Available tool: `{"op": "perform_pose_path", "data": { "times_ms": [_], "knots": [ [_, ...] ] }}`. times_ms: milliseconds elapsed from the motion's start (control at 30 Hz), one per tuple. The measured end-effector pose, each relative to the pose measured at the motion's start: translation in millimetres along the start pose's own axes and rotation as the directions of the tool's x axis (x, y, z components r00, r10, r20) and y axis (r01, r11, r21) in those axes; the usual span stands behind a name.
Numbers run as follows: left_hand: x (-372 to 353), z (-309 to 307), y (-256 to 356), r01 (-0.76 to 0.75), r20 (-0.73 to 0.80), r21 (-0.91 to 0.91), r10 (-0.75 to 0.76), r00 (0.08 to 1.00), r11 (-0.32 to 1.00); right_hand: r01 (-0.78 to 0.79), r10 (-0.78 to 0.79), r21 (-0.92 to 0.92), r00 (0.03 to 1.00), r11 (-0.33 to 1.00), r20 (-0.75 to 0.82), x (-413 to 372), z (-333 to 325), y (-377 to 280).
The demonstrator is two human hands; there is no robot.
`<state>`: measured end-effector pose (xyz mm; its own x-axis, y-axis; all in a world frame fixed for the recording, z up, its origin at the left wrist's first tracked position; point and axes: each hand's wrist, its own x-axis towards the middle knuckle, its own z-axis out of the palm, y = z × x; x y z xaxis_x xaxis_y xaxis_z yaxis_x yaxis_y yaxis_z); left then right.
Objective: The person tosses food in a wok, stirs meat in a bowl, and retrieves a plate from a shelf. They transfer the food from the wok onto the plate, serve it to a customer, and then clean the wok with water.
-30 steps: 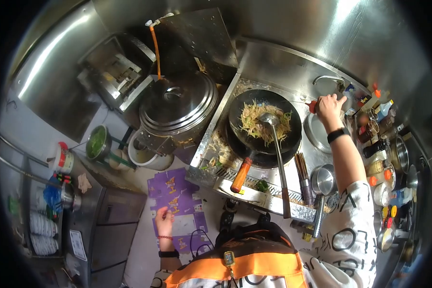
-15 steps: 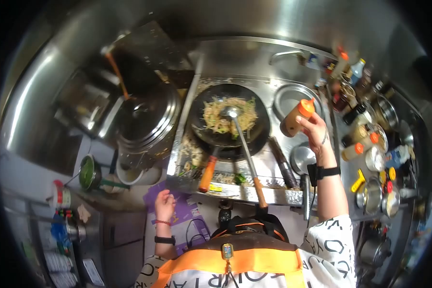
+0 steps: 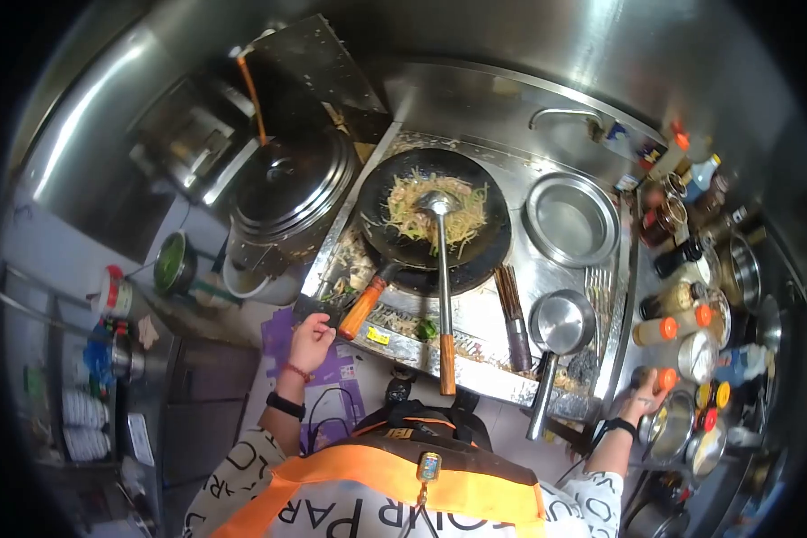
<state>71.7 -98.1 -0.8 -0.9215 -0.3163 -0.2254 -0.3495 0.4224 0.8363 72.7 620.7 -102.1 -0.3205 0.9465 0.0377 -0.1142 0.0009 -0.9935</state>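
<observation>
My right hand is closed round a squeeze bottle with an orange cap, low among the containers on the right-hand counter. The bottle's body is mostly hidden by the hand. My left hand hangs at the stove's front left edge, holding nothing, its fingers loosely bent and apart. Near it is the orange wooden handle of a black wok. Shredded food lies in the wok. A long ladle rests with its bowl on the food and its wooden handle over the stove's front edge.
Right of the wok are a round metal basin, a bamboo brush and a small saucepan. More orange-capped bottles, jars and bowls crowd the right counter. A large lidded pot stands to the left. A tap is behind.
My right hand has carried the squeeze bottle from above the basin down to the right-hand counter. My left hand has risen slightly towards the wok handle. The view has shifted and turned.
</observation>
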Motion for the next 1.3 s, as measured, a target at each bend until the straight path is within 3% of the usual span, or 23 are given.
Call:
{"op": "perform_pose_path", "data": {
  "times_ms": [133,167,200,233,267,300,333,367,400,467,533,567,633,667,700,733,800,867,933,1067,1133,1200,1300],
  "knots": [
    [-11,-3,13,0.021,-0.04,0.074,-0.018,0.999,0.997,0.124,-0.178,-0.446,0.981,0.887,-0.082,-38,2,-43],
    [-13,-3,10,0.024,-0.046,0.066,-0.021,0.999,0.998,0.231,-0.289,-0.397,0.953,0.888,-0.091,-39,-6,-22],
    [-15,-3,6,0.067,-0.056,0.022,-0.065,0.996,0.998,0.27,-0.307,-0.537,0.951,0.799,0.022,-83,13,-51],
    [-17,-2,3,0.11,-0.064,-0.021,-0.111,0.992,0.994,0.561,-0.494,-0.275,0.824,0.781,0.278,-117,37,-44],
    [-16,-1,-2,0.113,-0.066,-0.026,-0.114,0.991,0.993,0.195,-0.081,-0.186,0.868,0.963,0.489,-179,69,-74],
    [-12,3,-8,0.157,-0.031,-0.105,-0.161,0.986,0.982,0.463,-0.145,-0.252,0.665,0.85,0.733,-231,98,-100],
    [-9,6,-10,0.2,0.006,-0.184,-0.203,0.979,0.962,0.17,0.167,-0.307,0.552,0.937,0.817,-275,113,-103],
    [-5,10,-6,0.21,0.027,-0.226,-0.21,0.977,0.951,0.317,-0.002,-0.116,0.349,0.941,0.937,-305,119,-58],
    [-1,12,-1,0.211,0.027,-0.239,-0.211,0.977,0.948,0.029,0.492,-0.495,0.077,0.868,0.867,-339,144,-114],
    [6,14,10,0.191,0.101,-0.252,-0.171,0.98,0.949,0.331,0.325,-0.338,0.094,0.881,0.941,-371,163,-84],
    [9,15,11,0.13,0.058,-0.281,-0.118,0.991,0.951,0.272,0.393,-0.434,0.192,0.859,0.899,-379,178,-105],
    [12,13,10,0.126,0.076,-0.288,-0.108,0.991,0.949,-0.134,0.514,-0.496,0.198,0.858,0.835,-381,177,-121],
    [18,9,0,0.138,0.121,-0.33,-0.103,0.987,0.934,-0.508,0.598,-0.489,0.066,0.709,0.799,-368,170,-172],
    [20,7,-5,0.148,0.117,-0.342,-0.114,0.986,0.928,-0.658,0.653,-0.463,0.059,0.594,0.755,-361,160,-176],
    [20,6,-9,0.242,0.2,-0.389,-0.175,0.964,0.889,-0.778,0.593,-0.433,-0.099,0.454,0.799,-350,153,-175],
    [22,5,-10,0.332,0.284,-0.425,-0.224,0.932,0.842,-0.913,0.569,-0.385,-0.246,0.137,0.785,-346,150,-167],
    [26,5,-4,0.494,0.475,-0.521,-0.244,0.845,0.696,-0.948,0.552,-0.309,-0.294,-0.069,0.78,-349,159,-146],
    [24,5,15,0.598,0.613,-0.65,-0.142,0.777,0.469,-0.96,0.529,-0.256,-0.276,-0.114,0.802,-350,177,-112],
    [34,19,19,0.716,0.762,-0.618,0.024,0.647,0.326,-0.877,0.558,-0.302,-0.048,0.373,0.828,-361,209,-113],
    [46,36,23,0.702,0.791,-0.596,0.135,0.597,0.39,-0.426,0.511,-0.395,0.201,0.814,0.836,-358,222,-152],
    [56,44,23,0.75,0.818,-0.567,0.13,0.56,0.339,-0.174,0.567,-0.543,0.363,0.821,0.74,-363,214,-149],
    [63,52,21,0.871,0.874,-0.476,0.173,0.453,0.122,-0.204,0.649,-0.618,0.309,0.76,0.695,-384,219,-143],
    [68,58,28,0.858,0.873,-0.486,0.129,0.47,0.166,-0.185,0.646,-0.619,0.251,0.763,0.721,-422,222,-140]
  ]
}}
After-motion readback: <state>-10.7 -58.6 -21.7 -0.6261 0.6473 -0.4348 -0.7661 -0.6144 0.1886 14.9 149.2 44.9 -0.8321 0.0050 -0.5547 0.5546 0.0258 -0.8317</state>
